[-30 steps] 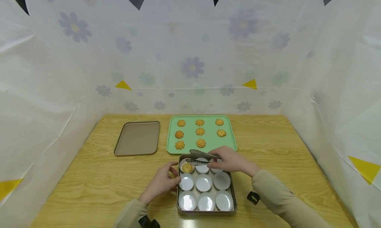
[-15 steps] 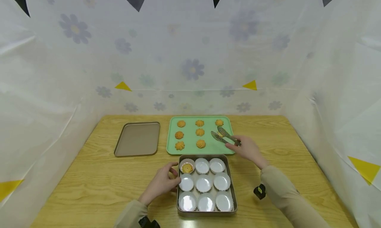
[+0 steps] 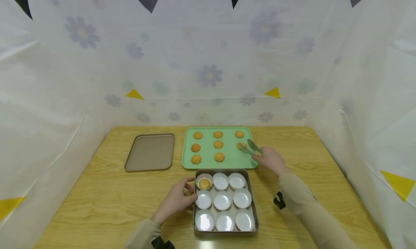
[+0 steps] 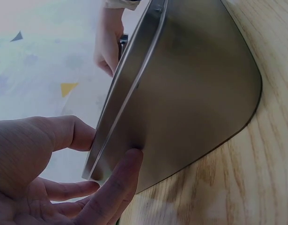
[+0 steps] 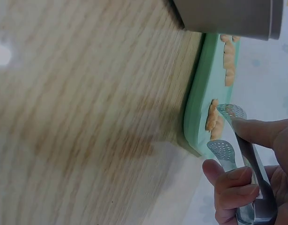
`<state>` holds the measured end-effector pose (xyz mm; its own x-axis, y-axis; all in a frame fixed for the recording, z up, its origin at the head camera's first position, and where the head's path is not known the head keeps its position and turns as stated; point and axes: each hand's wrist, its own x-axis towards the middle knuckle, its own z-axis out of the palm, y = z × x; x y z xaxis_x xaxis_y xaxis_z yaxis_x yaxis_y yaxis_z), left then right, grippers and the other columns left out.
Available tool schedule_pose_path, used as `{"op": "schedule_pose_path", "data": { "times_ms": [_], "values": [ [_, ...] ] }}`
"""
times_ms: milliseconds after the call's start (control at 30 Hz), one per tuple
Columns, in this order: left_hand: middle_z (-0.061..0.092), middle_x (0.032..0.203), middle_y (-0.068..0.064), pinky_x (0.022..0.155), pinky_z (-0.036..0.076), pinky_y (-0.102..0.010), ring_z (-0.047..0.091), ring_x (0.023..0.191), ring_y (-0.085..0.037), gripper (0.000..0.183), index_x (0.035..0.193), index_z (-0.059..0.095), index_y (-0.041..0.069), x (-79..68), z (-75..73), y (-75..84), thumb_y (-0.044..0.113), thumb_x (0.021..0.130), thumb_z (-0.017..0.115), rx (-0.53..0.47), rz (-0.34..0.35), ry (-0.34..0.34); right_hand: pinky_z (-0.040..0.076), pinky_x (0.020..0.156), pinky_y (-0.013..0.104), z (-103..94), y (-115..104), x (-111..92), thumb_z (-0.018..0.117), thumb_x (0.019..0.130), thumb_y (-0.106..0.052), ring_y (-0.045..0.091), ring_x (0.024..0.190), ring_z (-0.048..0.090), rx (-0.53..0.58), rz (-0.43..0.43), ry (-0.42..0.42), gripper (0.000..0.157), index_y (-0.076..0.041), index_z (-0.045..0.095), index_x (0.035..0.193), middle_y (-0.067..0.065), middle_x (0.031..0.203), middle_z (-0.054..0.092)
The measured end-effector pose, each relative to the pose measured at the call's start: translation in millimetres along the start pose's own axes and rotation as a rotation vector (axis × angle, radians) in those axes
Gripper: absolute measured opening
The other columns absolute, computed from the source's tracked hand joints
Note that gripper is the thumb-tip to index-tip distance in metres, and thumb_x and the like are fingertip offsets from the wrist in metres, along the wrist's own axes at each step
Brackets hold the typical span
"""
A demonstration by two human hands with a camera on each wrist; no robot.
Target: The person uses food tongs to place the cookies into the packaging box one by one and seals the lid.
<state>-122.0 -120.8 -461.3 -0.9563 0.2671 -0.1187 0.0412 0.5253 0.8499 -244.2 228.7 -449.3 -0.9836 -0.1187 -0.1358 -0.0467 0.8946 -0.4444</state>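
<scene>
My right hand [image 3: 272,160] grips metal tongs [image 5: 256,171] with perforated tips. In the head view the spread tips reach over the green tray [image 3: 231,163], at the cookie [image 3: 241,145] in its right column. One tip overlaps that cookie and the other stands off to its right. My left hand [image 3: 178,197] rests against the left side of a deep metal baking pan [image 3: 226,233]. Its fingers touch the pan's outer wall and rim in the left wrist view. Inside the pan stand rows of white paper cups [image 3: 222,200]; the back-left cup holds a cookie [image 3: 204,184].
Several more cookies [image 3: 218,144] lie in rows on the green tray, right behind the pan. To its left a flat brown tray [image 3: 150,152] lies on the wooden table [image 3: 107,202]. Flower-printed sheeting [image 3: 208,54] encloses the table at back and sides.
My right hand has moved with the tongs from over the pan to the right side of the green tray, their tips now around the cookie there. My left hand has stayed put.
</scene>
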Motion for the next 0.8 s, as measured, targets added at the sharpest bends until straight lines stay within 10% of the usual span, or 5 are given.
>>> {"op": "schedule_pose_path", "data": {
  "times_ms": [800],
  "values": [
    [0.064,0.100,-0.015,0.061,0.053,-0.023,0.061,0.066,-0.012,0.064,0.139,0.048,-0.009,0.7,1.0,-2.2,0.007,0.080,0.069,-0.006,-0.004,0.006,0.039,0.050,0.026,4.2,-13,20,0.062,0.096,-0.038,0.016,0.061,0.046,-0.056,0.069,-0.056,0.034,-0.006,0.056,0.087,0.004,0.072,0.051]
  ]
}}
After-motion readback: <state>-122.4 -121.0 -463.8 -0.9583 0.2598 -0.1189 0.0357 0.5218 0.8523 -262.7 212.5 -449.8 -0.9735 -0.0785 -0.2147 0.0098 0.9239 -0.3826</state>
